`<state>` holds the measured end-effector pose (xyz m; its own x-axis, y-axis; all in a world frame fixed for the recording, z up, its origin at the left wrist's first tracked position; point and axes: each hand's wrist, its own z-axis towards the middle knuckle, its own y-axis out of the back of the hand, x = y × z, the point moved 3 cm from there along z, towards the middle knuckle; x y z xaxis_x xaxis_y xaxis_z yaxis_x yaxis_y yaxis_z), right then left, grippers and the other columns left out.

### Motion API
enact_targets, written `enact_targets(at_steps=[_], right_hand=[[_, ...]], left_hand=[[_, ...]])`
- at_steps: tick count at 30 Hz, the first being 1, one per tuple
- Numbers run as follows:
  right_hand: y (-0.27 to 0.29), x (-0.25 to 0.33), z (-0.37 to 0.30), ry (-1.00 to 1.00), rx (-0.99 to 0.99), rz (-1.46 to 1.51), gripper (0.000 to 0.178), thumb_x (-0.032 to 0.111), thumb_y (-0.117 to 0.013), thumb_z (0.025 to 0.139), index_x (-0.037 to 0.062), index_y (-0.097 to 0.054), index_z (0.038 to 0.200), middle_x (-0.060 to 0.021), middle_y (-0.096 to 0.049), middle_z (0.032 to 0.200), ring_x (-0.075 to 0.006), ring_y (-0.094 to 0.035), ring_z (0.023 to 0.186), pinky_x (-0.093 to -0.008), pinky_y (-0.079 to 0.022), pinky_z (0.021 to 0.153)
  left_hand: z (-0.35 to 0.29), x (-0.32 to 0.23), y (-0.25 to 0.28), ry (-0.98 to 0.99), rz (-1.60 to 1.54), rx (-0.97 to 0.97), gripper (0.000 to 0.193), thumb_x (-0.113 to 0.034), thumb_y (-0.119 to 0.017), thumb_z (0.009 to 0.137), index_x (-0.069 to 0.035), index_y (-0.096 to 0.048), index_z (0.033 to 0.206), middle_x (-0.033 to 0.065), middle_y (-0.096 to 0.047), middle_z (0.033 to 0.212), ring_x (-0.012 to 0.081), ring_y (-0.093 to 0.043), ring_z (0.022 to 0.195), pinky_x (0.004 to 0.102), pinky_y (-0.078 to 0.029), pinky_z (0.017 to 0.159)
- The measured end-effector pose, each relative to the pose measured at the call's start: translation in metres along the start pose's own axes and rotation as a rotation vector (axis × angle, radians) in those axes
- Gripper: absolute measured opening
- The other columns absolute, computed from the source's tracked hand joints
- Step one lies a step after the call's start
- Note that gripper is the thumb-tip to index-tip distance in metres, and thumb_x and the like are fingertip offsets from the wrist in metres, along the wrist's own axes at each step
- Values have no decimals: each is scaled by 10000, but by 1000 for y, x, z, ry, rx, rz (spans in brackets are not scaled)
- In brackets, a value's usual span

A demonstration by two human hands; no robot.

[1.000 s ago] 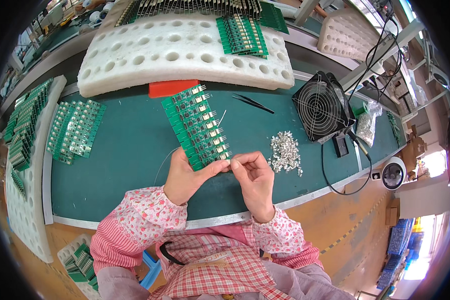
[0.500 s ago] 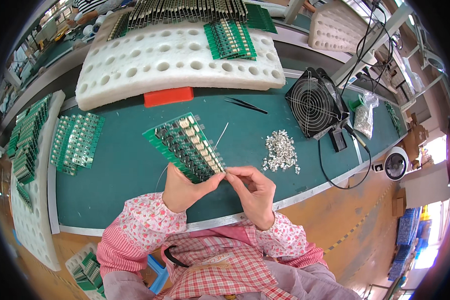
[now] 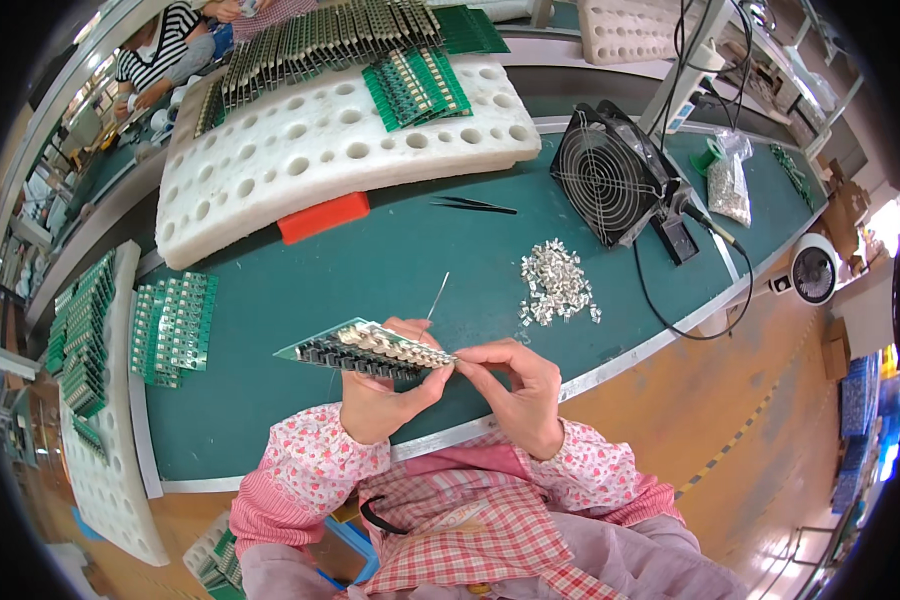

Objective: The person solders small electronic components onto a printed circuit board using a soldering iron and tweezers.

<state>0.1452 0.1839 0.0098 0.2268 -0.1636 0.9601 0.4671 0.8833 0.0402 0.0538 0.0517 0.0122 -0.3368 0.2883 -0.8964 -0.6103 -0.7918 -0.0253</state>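
Note:
A green circuit board (image 3: 370,350), with rows of black and pale metal parts, is gripped by my left hand (image 3: 382,405), its thumb at the near right corner. My right hand (image 3: 522,398) pinches thumb and forefinger together at the board's right end. Whatever those fingertips hold is too small and covered to make out. Behind the hands, a thin pale wire (image 3: 437,297) sticks up from near the board. To the right on the green mat (image 3: 300,290) lies a heap of small silvery metal parts (image 3: 558,285). Black tweezers (image 3: 475,206) rest farther back.
White foam racks (image 3: 315,150) bearing circuit boards (image 3: 415,90) stand at the back, a red block (image 3: 324,217) under their front. More boards (image 3: 173,328) lie left. A black fan (image 3: 606,180), a cable (image 3: 642,290) and a bag of parts (image 3: 729,190) are right. Other people work far left.
The board has tipped flatter and shows more edge-on. My right fingertips stay at its right end. The whole view has shifted and turned slightly.

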Motion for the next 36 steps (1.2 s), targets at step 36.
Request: enact_targets(at_steps=[36], right_hand=[[319,-53,118,-270,-475,252,541,438,-556,907,64,-472,1287,-35,-590,973,-47,-544,773,-195,-486,654]], left_hand=[[-2,-38,36,-564,921,127,208,-22,-702,673,-36,-652,874,76,-660,877,232,-661,809,431,-368,940]])
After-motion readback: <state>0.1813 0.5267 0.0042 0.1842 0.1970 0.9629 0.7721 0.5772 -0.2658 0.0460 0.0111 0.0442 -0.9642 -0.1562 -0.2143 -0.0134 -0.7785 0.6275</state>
